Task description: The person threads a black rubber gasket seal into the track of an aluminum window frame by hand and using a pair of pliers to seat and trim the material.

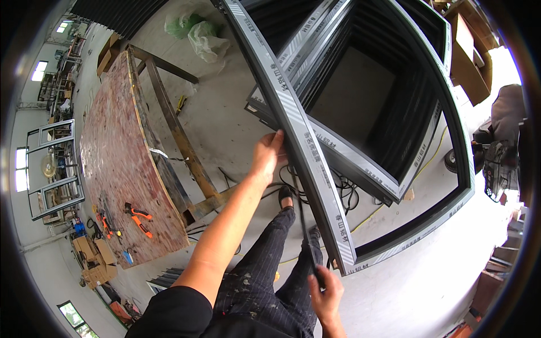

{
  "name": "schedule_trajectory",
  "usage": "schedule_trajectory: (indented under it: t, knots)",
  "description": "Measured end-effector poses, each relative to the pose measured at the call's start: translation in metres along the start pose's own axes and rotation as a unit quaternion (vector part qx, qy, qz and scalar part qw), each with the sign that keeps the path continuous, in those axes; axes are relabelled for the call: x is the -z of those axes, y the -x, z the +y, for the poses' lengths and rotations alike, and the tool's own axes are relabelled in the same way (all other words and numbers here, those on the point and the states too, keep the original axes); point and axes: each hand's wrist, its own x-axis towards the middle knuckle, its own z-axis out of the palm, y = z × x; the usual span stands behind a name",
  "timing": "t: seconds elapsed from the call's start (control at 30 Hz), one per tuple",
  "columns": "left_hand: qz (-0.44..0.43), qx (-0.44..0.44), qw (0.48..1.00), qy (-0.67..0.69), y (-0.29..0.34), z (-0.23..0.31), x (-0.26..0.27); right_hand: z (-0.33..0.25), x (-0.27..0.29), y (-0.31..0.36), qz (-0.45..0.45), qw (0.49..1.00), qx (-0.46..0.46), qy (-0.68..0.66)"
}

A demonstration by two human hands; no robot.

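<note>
In the head view, a large dark window frame [311, 147], its faces covered in printed silver film, slants across the right half of the scene. The person's left hand [267, 158] is at the left edge of its nearest long bar, partway up; some fingers are hidden behind the bar, so one cannot tell whether they are clamped on it. The right hand [327, 293] is lower and nearer, just beside the frame's near corner, its fingers closed around a thin black strip [305, 225] that runs up and away alongside the bar.

Beyond the frame, more frames [366, 169] are stacked at angles. Black cables [352, 197] lie looped on the floor below. To the left, a worn wooden surface [112, 146] carries orange-handled pliers [139, 218] near its close end. Plastic bags [205, 40] lie on the floor at the far side.
</note>
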Motion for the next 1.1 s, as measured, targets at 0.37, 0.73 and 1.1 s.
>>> schedule_trajectory:
  t: [0.37, 0.73, 1.1]
  knots:
    - [0.082, -0.042, 0.995, -0.026, -0.014, -0.008, -0.007, 0.073, 0.077, 0.104, -0.105, 0.952, -0.267, -0.111]
    - [0.026, -0.032, 0.998, -0.057, 0.001, -0.014, -0.003, 0.113, 0.072, 0.105, -0.084, 0.969, -0.197, -0.125]
    - [0.036, 0.003, 0.999, -0.005, 0.033, -0.026, -0.017, 0.115, 0.074, 0.101, -0.103, 0.977, -0.142, -0.117]
